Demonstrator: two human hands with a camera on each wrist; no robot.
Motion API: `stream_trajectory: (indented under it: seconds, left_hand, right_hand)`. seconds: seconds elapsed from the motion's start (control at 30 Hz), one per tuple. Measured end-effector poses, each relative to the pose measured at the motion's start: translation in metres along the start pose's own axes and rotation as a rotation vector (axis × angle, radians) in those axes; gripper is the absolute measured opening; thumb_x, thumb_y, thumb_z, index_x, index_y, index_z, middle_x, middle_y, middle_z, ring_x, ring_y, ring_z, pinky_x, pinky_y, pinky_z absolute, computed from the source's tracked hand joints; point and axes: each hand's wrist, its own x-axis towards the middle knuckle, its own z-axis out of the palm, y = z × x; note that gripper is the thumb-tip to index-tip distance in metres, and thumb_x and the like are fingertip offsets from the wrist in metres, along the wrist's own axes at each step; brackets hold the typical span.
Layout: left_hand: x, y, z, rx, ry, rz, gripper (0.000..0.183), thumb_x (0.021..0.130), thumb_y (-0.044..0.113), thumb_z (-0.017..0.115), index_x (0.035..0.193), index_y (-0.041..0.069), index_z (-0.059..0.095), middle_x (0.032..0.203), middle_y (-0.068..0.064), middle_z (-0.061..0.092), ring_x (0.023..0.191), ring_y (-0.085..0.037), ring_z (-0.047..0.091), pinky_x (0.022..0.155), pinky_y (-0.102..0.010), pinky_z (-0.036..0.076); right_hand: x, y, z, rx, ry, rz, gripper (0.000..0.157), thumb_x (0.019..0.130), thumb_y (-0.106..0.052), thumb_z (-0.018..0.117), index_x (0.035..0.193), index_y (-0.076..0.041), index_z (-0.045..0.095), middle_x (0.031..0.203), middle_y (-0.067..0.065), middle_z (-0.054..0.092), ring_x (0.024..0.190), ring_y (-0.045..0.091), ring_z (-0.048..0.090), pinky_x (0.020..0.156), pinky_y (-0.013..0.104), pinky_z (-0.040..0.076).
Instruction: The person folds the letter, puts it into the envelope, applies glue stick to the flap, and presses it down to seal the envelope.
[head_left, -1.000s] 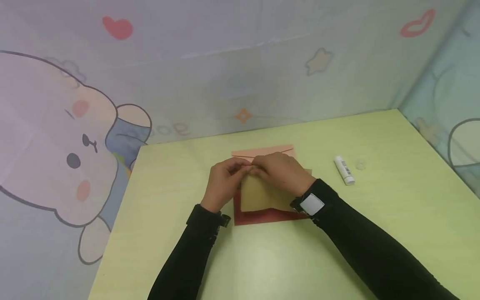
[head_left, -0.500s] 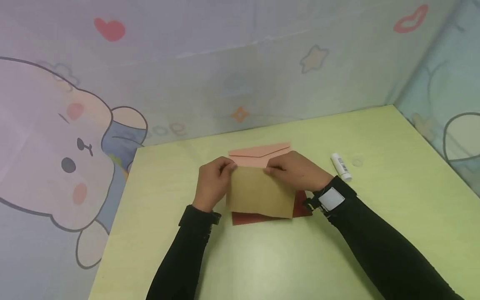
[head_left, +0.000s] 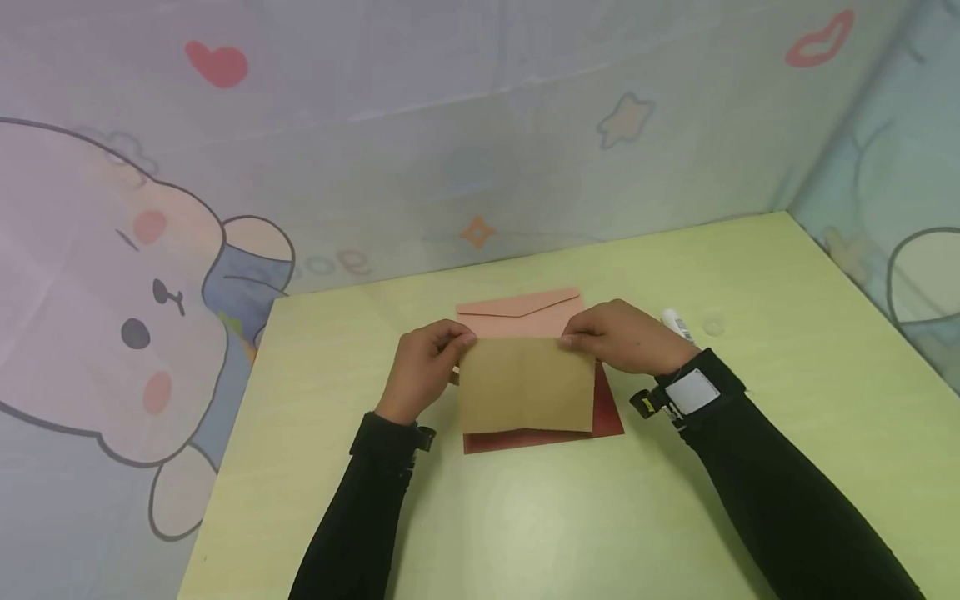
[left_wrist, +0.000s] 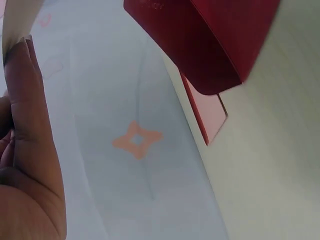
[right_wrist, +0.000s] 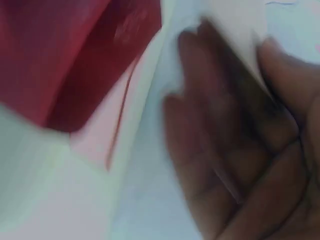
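A brown paper sheet (head_left: pixel 525 383), with a faint crease down its middle, is held up in front of me in the head view. My left hand (head_left: pixel 423 362) pinches its upper left corner. Its top edge, towards the right, is between the thumb and fingers of my right hand (head_left: pixel 626 337), which is blurred in the right wrist view. Behind and below the sheet lies a red envelope (head_left: pixel 609 408), mostly hidden in the head view; the left wrist view shows its flap (left_wrist: pixel 215 75) raised. Farther back, a pink envelope (head_left: pixel 517 325) lies with its flap folded down.
A white glue stick (head_left: pixel 677 323) lies right of the envelopes, partly behind my right hand. Beside it is a small translucent cap (head_left: pixel 712 325). A printed cloth backdrop (head_left: pixel 420 167) rises behind the yellow-green table (head_left: pixel 517 525).
My hands, together at the sheet's top edge a second ago, have drawn apart. The right hand has slid right along that edge, and the brown sheet now shows spread out.
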Motion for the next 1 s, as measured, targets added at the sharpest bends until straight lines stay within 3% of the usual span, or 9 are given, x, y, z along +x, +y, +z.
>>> stream_trajectory:
  seconds: [0.07,0.17,0.27,0.4,0.53,0.63,0.77,0.9,1.0]
  left_hand:
    - [0.000,0.002,0.003,0.046,0.008,0.030,0.015,0.114,0.020,0.072,0.118,0.008,0.080,0.096,-0.013,0.082,0.073,-0.014,0.069,0.067,-0.028,0.064]
    - [0.001,0.005,0.008,0.110,-0.003,0.072,0.015,0.113,0.022,0.073,0.116,0.010,0.081,0.094,-0.011,0.082,0.072,-0.012,0.062,0.067,-0.024,0.053]
    - [0.000,0.008,0.013,0.118,-0.009,0.098,0.016,0.112,0.023,0.074,0.117,0.009,0.082,0.098,-0.011,0.084,0.075,-0.012,0.062,0.070,-0.024,0.048]
    - [-0.002,0.009,0.014,0.029,-0.015,0.087,0.015,0.111,0.020,0.076,0.118,0.009,0.083,0.104,-0.012,0.086,0.079,-0.010,0.068,0.072,-0.023,0.052]
    - [-0.002,0.010,0.011,0.002,-0.020,0.091,0.010,0.108,0.017,0.080,0.113,0.011,0.085,0.099,-0.011,0.087,0.075,-0.011,0.067,0.068,-0.022,0.050]
    - [-0.002,0.009,0.006,-0.012,0.033,0.080,0.008,0.107,0.014,0.080,0.110,0.008,0.085,0.093,-0.014,0.085,0.070,-0.010,0.067,0.064,-0.023,0.055]
    - [-0.003,0.007,-0.009,-0.089,0.111,0.022,0.009,0.107,0.011,0.080,0.111,0.005,0.084,0.096,-0.019,0.083,0.073,-0.010,0.075,0.067,-0.028,0.068]
    - [-0.002,0.005,-0.019,-0.114,0.119,0.004,0.009,0.108,0.012,0.079,0.111,0.004,0.083,0.097,-0.019,0.083,0.076,-0.013,0.077,0.069,-0.033,0.070]
    - [-0.002,0.001,-0.020,-0.121,0.094,-0.026,0.010,0.110,0.014,0.077,0.112,0.005,0.082,0.097,-0.017,0.083,0.079,-0.014,0.078,0.070,-0.034,0.071]
  right_hand:
    - [0.005,-0.010,0.003,-0.068,0.001,0.009,0.021,0.114,-0.025,0.071,0.123,-0.013,0.086,0.105,0.004,0.083,0.095,0.023,0.077,0.088,0.044,0.062]
    - [0.018,-0.034,0.013,-0.153,-0.009,-0.041,0.030,0.115,-0.032,0.068,0.135,-0.014,0.082,0.127,0.005,0.085,0.112,0.025,0.080,0.098,0.049,0.064]
    - [0.030,-0.054,0.026,-0.174,0.010,-0.106,0.027,0.118,-0.035,0.064,0.117,-0.016,0.083,0.099,-0.001,0.080,0.088,0.017,0.072,0.080,0.039,0.059]
    - [0.036,-0.062,0.035,-0.202,0.091,-0.148,0.028,0.116,-0.031,0.066,0.093,-0.016,0.074,0.074,-0.006,0.053,0.069,0.012,0.050,0.066,0.030,0.041]
    - [0.034,-0.057,0.033,-0.174,0.075,-0.154,0.021,0.115,-0.025,0.068,0.100,-0.016,0.079,0.082,-0.006,0.065,0.074,0.012,0.055,0.070,0.030,0.046]
    - [0.027,-0.044,0.025,-0.112,0.049,-0.124,0.020,0.116,-0.025,0.067,0.105,-0.016,0.082,0.089,-0.005,0.071,0.078,0.011,0.058,0.076,0.032,0.050]
    - [0.010,-0.022,0.009,-0.040,0.057,-0.076,0.023,0.116,-0.022,0.065,0.100,-0.015,0.079,0.079,-0.006,0.062,0.072,0.010,0.053,0.076,0.033,0.047]
    - [0.001,-0.007,0.004,0.035,0.086,-0.040,0.027,0.116,-0.021,0.065,0.092,-0.015,0.074,0.072,-0.005,0.055,0.067,0.012,0.050,0.072,0.032,0.044]
    - [-0.002,-0.003,0.008,0.106,0.129,0.000,0.022,0.115,-0.021,0.069,0.096,-0.014,0.078,0.074,-0.002,0.061,0.069,0.014,0.057,0.071,0.031,0.047]
